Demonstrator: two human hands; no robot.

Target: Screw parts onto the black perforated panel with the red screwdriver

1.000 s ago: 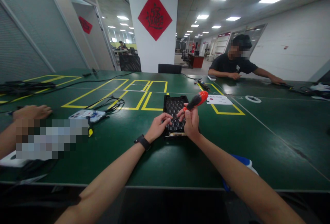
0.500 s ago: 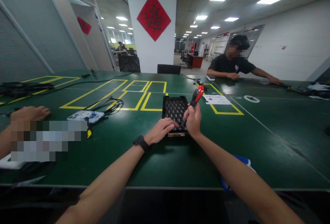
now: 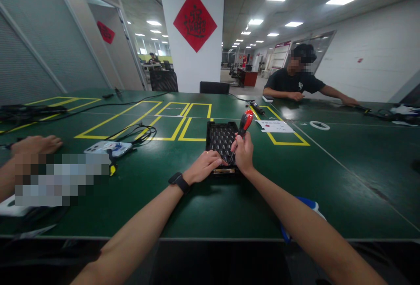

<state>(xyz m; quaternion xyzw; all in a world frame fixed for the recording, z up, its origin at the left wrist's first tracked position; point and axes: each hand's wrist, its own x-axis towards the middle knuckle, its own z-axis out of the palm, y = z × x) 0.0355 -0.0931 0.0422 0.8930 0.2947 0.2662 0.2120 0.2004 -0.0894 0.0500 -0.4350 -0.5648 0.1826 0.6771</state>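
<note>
A black rectangular tray-like part [image 3: 222,138] with a patterned, shiny inner surface lies on the green table. My right hand [image 3: 244,151] is wrapped round a screwdriver [image 3: 246,121] with a red and black handle. The screwdriver tilts, handle up and to the right, its shaft running down to the near part of the tray. My left hand [image 3: 205,165], with a dark watch on its wrist, lies over the tray's near left edge. Its fingers stretch towards the screwdriver's tip; what is under the fingertips is too small to make out.
Another person's hand [image 3: 36,145] rests at the left, near a phone-like object [image 3: 108,148] and black cables [image 3: 147,132]. Across the table sits a person [image 3: 297,79]. A paper sheet [image 3: 274,126], a white ring [image 3: 320,125] and a blue-white item [image 3: 308,204] lie to the right.
The screwdriver's handle has shifted left and slightly down, so it stands a little more upright. My right hand has moved slightly left with it; my left hand stays on the tray.
</note>
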